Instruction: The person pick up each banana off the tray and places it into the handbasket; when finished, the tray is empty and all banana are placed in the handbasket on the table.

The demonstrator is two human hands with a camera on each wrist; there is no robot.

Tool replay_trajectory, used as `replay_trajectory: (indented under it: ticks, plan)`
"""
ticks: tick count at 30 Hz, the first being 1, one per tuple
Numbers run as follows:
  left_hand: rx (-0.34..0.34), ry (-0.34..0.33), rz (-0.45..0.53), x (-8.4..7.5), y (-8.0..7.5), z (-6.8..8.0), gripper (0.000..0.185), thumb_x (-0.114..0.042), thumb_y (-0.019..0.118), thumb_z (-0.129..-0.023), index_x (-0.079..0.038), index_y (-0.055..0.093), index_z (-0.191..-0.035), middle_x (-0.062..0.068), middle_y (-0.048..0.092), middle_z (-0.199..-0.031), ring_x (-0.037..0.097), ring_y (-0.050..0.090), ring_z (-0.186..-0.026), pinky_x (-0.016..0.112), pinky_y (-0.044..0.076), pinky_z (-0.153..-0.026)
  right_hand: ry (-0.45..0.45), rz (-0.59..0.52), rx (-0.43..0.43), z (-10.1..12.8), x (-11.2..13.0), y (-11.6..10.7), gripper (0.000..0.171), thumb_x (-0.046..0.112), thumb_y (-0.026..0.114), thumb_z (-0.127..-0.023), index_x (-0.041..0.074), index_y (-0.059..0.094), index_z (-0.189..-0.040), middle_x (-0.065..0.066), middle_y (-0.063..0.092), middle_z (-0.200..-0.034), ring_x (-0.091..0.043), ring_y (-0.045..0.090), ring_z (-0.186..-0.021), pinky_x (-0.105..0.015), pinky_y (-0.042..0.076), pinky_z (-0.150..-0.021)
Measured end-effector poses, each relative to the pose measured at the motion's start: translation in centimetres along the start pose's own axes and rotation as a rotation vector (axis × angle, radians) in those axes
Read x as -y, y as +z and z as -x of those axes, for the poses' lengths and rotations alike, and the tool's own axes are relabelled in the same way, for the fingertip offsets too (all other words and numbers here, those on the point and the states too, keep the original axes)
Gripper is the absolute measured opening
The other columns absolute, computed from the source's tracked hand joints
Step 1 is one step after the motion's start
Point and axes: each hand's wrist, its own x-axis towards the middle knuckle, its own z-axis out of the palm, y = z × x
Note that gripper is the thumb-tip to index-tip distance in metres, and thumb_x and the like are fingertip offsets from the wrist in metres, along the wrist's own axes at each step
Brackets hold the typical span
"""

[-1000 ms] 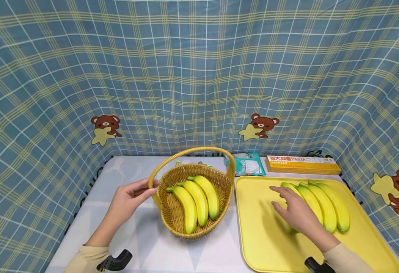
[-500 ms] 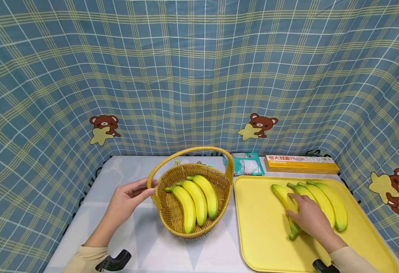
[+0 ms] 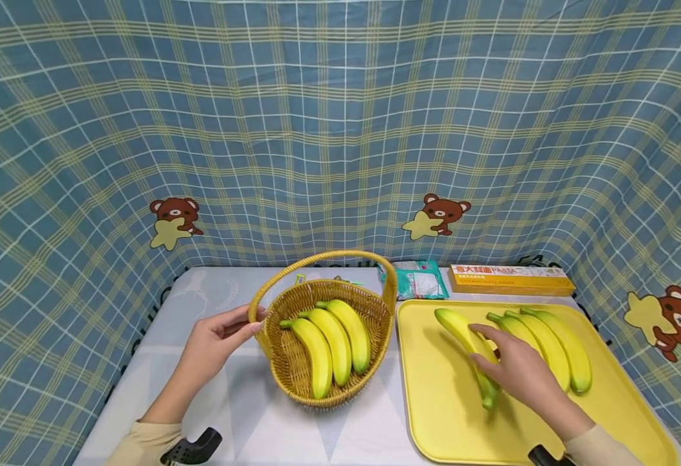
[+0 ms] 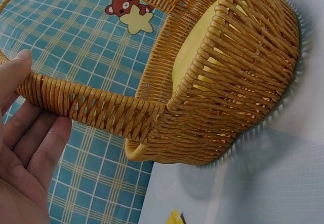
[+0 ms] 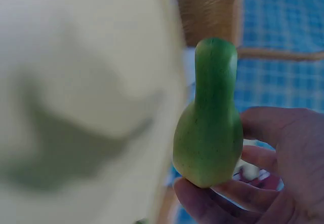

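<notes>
Clearly, one curved yellow banana with a green stem end (image 3: 467, 347) is gripped by the right hand (image 3: 521, 375), whose fingers are curled round its lower half near the stem. It is held lifted and tilted over the left part of the flat yellow plastic tray (image 3: 434, 401), apart from the three yellow bananas (image 3: 550, 346) lying side by side further right on that tray. In the right wrist view the green stem end (image 5: 212, 117) is seen pinched between thumb and fingers (image 5: 212, 203).

The woven wicker basket with an arched handle (image 3: 294, 362) is steadied by the left hand (image 3: 212, 346), thumb and fingers being closed lightly on the handle base at the rim (image 4: 96, 110). Three more yellow bananas (image 3: 331, 343) are lying inside it.

The banana is judged light, stiff enough to be carried by one end, smooth-skinned and somewhat slippery, and easily bruised if squeezed. A hold round the thick middle, rather than the narrow stem, is judged steadier.
</notes>
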Motion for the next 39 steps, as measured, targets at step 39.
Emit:
replay_trajectory:
  ticks: [39]
  plan:
    - [0.001,0.029,-0.009,0.0,-0.1,-0.1,0.034,-0.021,0.072,-0.098,-0.006,0.071,-0.128,0.007,0.074,-0.117,0.008,0.071,-0.104,0.023,0.059,-0.087,-0.383,0.019,0.162,-9.2,22.1,10.5,0.052,0.037,0.07,-0.098,0.013,0.06,-0.143,-0.012,0.062,-0.135,-0.026,0.066,-0.112,-0.037,0.058,-0.09]
